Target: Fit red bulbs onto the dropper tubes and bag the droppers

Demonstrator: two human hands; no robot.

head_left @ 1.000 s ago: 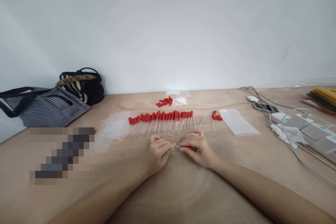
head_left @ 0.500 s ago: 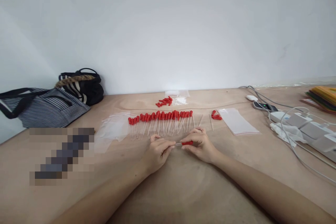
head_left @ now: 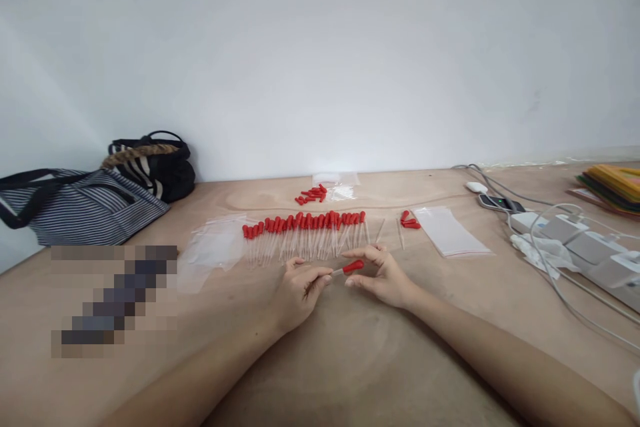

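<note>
A dropper (head_left: 353, 267) with a red rubber bulb and a clear tube is pinched by the tube between the thumb and fingers of my left hand (head_left: 301, 290). Its bulb points right and slightly up. My right hand (head_left: 384, 277) is beside the bulb, thumb and fingers spread apart around it without gripping. Just beyond both hands lies a row of droppers (head_left: 310, 221), red bulbs away from me and clear tubes toward me. Two bare clear tubes (head_left: 401, 235) lie right of the row, near a few loose red bulbs (head_left: 411, 221).
More red bulbs (head_left: 313, 194) lie by a clear plastic bag (head_left: 343, 188) near the wall. Clear bags (head_left: 217, 243) lie left, another bag (head_left: 453, 232) right. A power strip with chargers (head_left: 593, 247) and cables stands at right. Striped bag (head_left: 100, 207) at left, coloured stack (head_left: 610, 183) far right.
My right hand's fingers have parted from the red bulb. The dropper, still in my left hand, now tilts with its bulb a little higher.
</note>
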